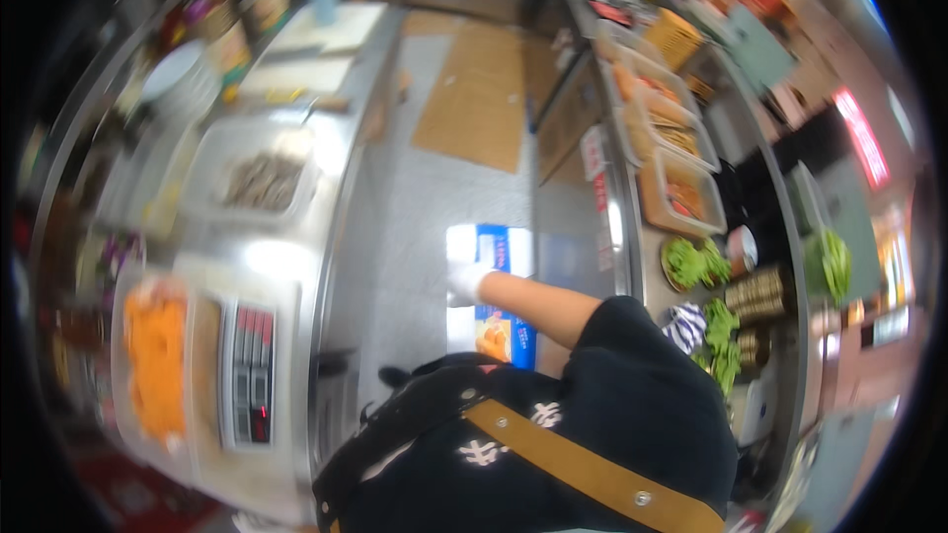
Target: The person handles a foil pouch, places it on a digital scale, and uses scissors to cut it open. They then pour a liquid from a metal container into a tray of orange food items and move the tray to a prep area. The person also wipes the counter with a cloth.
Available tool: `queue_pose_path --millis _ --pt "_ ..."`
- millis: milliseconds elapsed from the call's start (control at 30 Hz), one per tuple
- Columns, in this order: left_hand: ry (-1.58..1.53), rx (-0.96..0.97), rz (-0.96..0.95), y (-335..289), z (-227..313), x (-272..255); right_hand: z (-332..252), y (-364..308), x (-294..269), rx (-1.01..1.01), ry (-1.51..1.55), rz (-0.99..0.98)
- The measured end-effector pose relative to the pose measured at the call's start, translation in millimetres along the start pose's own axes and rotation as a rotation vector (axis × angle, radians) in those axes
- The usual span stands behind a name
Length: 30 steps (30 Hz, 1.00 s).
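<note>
My right hand [466,282], in a white glove, reaches out in front of my body over the aisle. It is closed at the left side of a blue and white printed package [501,336] with a picture of golden food on it. The fingers are blurred, and part of the package is hidden behind the hand and forearm. My left hand cannot be made out; a small white shape shows at the lower left edge, too cut off to name.
On the left steel counter are a tub of orange food [156,365], a scale [249,375], a container of greyish food [265,181] and a white cutting board [326,28]. Food bins [681,192] and leafy greens [694,263] line the right counter. Brown cardboard [474,89] covers floor ahead.
</note>
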State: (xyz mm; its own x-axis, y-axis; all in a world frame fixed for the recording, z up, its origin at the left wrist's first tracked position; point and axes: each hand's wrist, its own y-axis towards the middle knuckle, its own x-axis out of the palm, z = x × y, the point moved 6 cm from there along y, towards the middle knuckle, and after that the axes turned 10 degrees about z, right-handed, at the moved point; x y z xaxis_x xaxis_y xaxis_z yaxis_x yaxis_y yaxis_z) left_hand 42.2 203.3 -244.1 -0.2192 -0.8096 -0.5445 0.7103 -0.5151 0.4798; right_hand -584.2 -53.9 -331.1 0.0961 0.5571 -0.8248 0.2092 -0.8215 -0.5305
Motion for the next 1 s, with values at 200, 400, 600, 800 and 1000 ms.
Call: queue_pose_path --millis 200,400,600,800,1000 --pt "0.537 -0.256 -0.052 13 -38 51 -36 31 -65 0.082 0.127 0.152" --pt "1.311 -0.387 -0.273 -25 -71 -8 27 60 3 -0.018 0.232 -0.008" --pt "1.774 0.206 -0.384 -165 -100 -38 153 54 83 0.087 0.263 -0.019" --pt "1.708 -0.693 -1.011 -343 -33 -52 138 97 79 0.023 0.298 -0.239" --pt "1.389 -0.917 -1.132 -442 -2 -67 41 134 24 -0.004 0.455 -0.130"
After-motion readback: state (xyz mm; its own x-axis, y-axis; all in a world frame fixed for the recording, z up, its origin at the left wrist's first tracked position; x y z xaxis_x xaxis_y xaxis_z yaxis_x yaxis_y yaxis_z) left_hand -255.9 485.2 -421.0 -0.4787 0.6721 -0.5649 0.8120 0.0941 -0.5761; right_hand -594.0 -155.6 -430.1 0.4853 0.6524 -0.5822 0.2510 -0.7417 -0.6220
